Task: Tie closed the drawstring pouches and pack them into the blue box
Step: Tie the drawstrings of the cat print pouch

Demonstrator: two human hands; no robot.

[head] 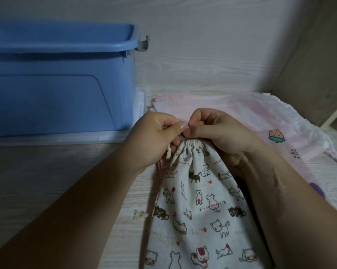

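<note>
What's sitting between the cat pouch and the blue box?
Head view: the left hand and forearm cross bare table there; a cord end lies beside the cat pouch.

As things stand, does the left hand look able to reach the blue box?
Probably yes: the blue box stands close beside the left hand, only bare table between. But that hand is pinching the cord at the neck of the cat-print pouch, so it must let go first.

Pale wood-grain table (47,171) against a matching wall (202,35)
A clear plastic lid (141,101) lies flat at 10 o'clock; 1 brown upright panel (309,74) stands at 2 o'clock.
</note>
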